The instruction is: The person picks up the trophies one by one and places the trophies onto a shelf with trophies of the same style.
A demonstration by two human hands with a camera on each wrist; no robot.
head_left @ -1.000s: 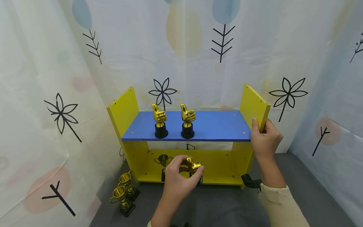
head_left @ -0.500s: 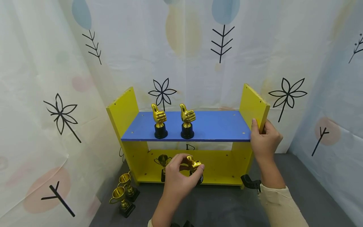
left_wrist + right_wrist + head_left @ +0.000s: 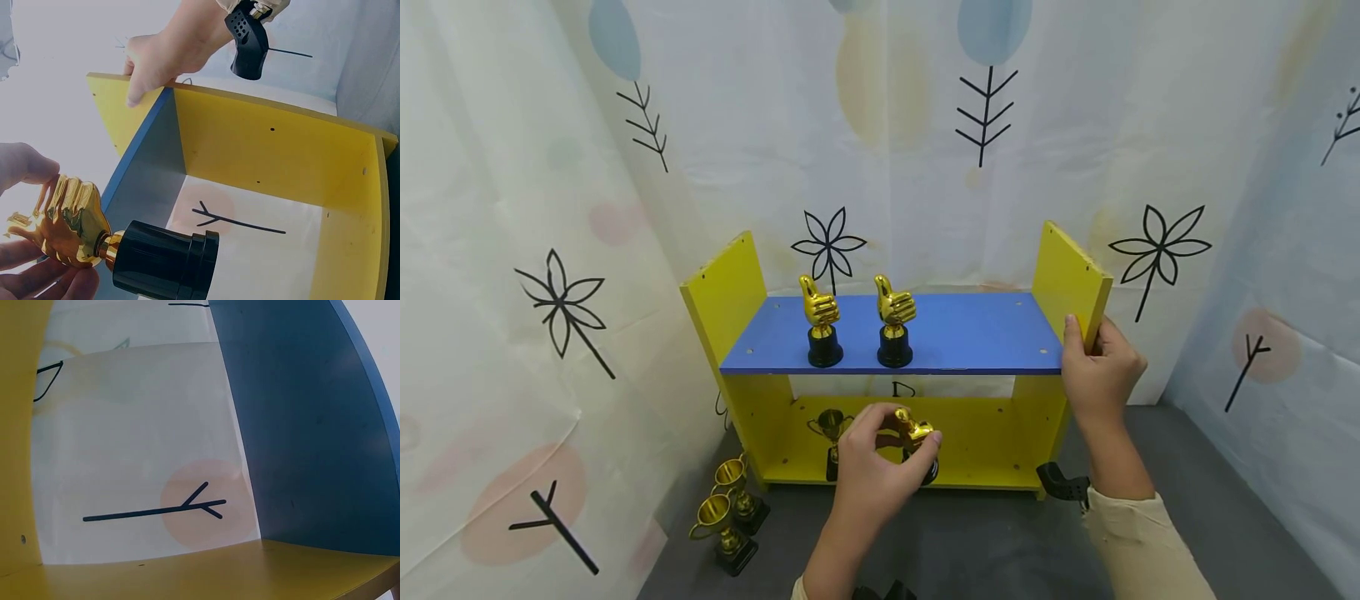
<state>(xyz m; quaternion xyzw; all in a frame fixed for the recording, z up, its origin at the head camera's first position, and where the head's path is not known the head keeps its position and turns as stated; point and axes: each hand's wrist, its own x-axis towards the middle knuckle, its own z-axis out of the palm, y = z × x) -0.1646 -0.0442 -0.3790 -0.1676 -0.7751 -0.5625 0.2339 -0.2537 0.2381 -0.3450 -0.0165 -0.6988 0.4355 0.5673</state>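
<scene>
My left hand [image 3: 874,467] pinches a gold thumbs-up trophy [image 3: 75,219] by its gold top, in front of the lower opening of a yellow and blue shelf [image 3: 985,333]. In the left wrist view the trophy lies tilted sideways, its black base [image 3: 165,259] off to the right. With thumb in front and fingers behind, my right hand [image 3: 1103,367] grips the shelf's right yellow side panel [image 3: 1073,279]. Two more thumbs-up trophies, a left one [image 3: 823,325] and a right one [image 3: 895,325], stand upright on the blue board. The right wrist view shows no hand.
A gold cup trophy [image 3: 831,429] stands on the yellow bottom board, partly behind my left hand. Two other cup trophies, a rear one [image 3: 737,487] and a front one [image 3: 722,529], stand on the dark tabletop [image 3: 992,550] left of the shelf. Patterned cloth hangs behind.
The left hand has risen very slightly with the thumbs-up trophy in its grip. My right hand keeps its hold on the side panel; the standing trophies have not moved.
</scene>
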